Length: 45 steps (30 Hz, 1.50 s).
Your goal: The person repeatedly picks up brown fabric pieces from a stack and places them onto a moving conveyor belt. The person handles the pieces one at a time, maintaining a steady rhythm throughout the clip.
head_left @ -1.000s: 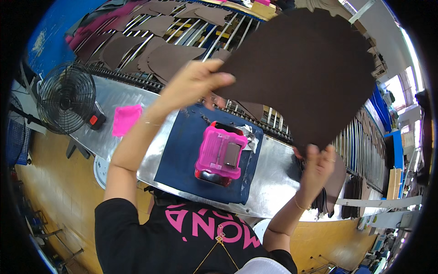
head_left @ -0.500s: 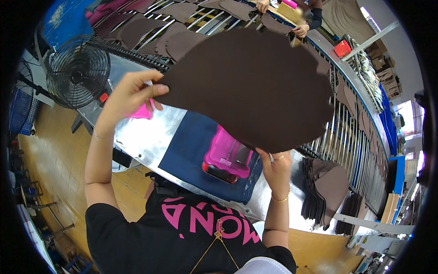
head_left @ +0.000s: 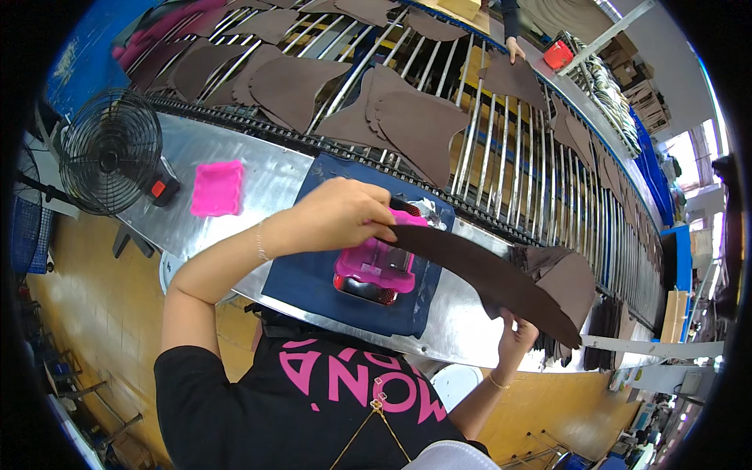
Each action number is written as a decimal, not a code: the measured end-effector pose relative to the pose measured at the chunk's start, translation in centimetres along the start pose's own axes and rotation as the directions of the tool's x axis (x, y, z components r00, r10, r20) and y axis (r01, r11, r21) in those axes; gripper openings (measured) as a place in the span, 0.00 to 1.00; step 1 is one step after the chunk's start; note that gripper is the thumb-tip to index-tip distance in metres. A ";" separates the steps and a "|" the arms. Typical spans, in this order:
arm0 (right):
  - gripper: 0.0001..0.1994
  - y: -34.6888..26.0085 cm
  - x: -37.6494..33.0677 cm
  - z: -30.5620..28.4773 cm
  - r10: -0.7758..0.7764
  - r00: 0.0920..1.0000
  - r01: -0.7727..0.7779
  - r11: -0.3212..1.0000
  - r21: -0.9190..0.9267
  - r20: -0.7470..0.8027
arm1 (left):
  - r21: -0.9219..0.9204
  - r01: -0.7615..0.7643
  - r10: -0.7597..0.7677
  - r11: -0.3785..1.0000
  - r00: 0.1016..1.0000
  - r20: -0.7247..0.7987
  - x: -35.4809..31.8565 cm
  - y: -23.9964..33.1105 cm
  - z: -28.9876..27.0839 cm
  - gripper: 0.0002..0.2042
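Note:
My left hand (head_left: pixel 348 211) pinches one end of a dark brown, flexible cut piece (head_left: pixel 493 270), flat like leather or cloth. My right hand (head_left: pixel 517 337) holds its lower edge near the other end; the fingers behind it are partly hidden. The piece is tilted almost edge-on and slants down to the right, above the table. Under my left hand a pink plastic tray (head_left: pixel 356 270) with small items inside lies on a dark blue mat (head_left: pixel 294 270). Just beyond my right hand is a stack of brown pieces (head_left: pixel 570 278), partly covered by the held one.
Past the metal table (head_left: pixel 266 160) runs a rack of metal rods (head_left: pixel 489 149) bearing several brown pieces (head_left: pixel 407 117). A black fan (head_left: pixel 110 153) and a pink square tray (head_left: pixel 218 188) are at the left. A co-worker's hand (head_left: pixel 515 50) touches a piece at the far side.
The brown piece has swung from broad-side view to nearly edge-on and moved down to the right. Both hands have shifted right, the left one now over the pink tray.

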State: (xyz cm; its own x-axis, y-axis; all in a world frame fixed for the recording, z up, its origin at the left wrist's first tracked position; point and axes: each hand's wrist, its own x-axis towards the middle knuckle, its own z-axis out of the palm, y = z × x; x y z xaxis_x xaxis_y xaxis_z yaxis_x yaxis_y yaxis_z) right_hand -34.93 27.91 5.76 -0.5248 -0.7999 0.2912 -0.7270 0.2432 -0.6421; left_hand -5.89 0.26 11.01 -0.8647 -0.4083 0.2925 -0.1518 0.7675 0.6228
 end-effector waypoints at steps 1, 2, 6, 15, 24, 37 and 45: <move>0.04 0.2 -0.2 -1.5 0.005 0.999 -0.004 0.999 0.037 -0.039 | 0.001 -0.021 0.021 1.000 1.000 0.018 0.6 0.4 0.5 0.05; 0.07 0.0 -0.3 -2.5 -0.049 0.988 0.058 0.997 0.057 -0.146 | 0.001 -0.034 0.034 0.999 0.999 0.035 1.1 0.8 1.0 0.05; 0.10 -3.7 0.8 -6.8 0.049 0.973 -0.013 0.987 0.158 -0.226 | 0.000 -0.095 0.095 0.995 0.994 0.060 3.0 1.6 2.9 0.06; 0.11 -6.0 15.0 -2.5 0.052 0.988 0.016 0.905 0.426 -0.148 | -0.685 0.068 -0.463 0.725 0.784 -0.413 -0.2 -2.8 -2.2 0.13; 0.16 -17.1 36.3 18.3 0.044 0.959 -0.199 0.807 0.556 0.280 | -0.799 0.113 -0.606 0.591 0.715 -0.347 -7.1 -11.0 -0.1 0.13; 0.15 -17.5 48.7 44.8 0.273 0.884 -0.431 0.792 0.433 0.380 | -0.874 0.201 -0.703 0.441 0.683 -0.197 -8.3 -13.2 -1.0 0.13; 0.09 -11.9 51.1 48.2 0.357 0.844 -0.484 0.827 0.285 0.399 | -0.893 0.248 -0.732 0.376 0.671 -0.122 -8.0 -13.9 -0.6 0.12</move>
State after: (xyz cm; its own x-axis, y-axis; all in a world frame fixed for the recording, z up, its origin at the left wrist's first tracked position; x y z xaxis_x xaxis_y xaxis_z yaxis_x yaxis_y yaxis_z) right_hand -31.71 -42.33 -5.91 -0.5262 -0.8076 -0.2665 -0.2212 0.4325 -0.8741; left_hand 3.43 -7.44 0.49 -0.4106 -0.8957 -0.1708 0.1558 -0.2535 0.9547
